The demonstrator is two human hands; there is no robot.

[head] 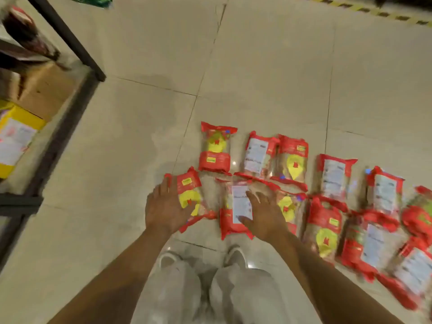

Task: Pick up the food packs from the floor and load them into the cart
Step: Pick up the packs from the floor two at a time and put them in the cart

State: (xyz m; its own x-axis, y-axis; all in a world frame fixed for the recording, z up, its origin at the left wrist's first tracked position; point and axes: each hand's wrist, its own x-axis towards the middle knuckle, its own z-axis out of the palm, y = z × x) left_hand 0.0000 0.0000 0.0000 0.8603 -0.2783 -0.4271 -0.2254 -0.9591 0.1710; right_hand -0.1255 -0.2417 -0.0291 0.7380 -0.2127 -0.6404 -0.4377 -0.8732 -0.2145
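Both hands spread over food packs on the tiled floor (pixel 140 136)

Roughly thirteen red packs (pixel 332 176); left hand (pixel 164 210) and right hand (pixel 265 215), fingers splayed, each cover one.

Food packs (pixel 236 206): glossy red plastic film, paper-look white labels. Floor (pixel 140 136): smooth pale tile (slight sheen). Left rack frame (pixel 67 36): dark matt metal. Trousers (pixel 210 295): light cloth.

The food packs (pixel 293 160) are red with yellow patches or white labels. The floor (pixel 268 78) is pale beige tile with thin dark seams. The trousers (pixel 210 295) are light grey, the shoes (pixel 236 256) white. The shelf frame (pixel 67 38) is black; a box (pixel 16 139) is yellow and white. Yellow-and-black striped tape (pixel 364 9) runs along the far floor.
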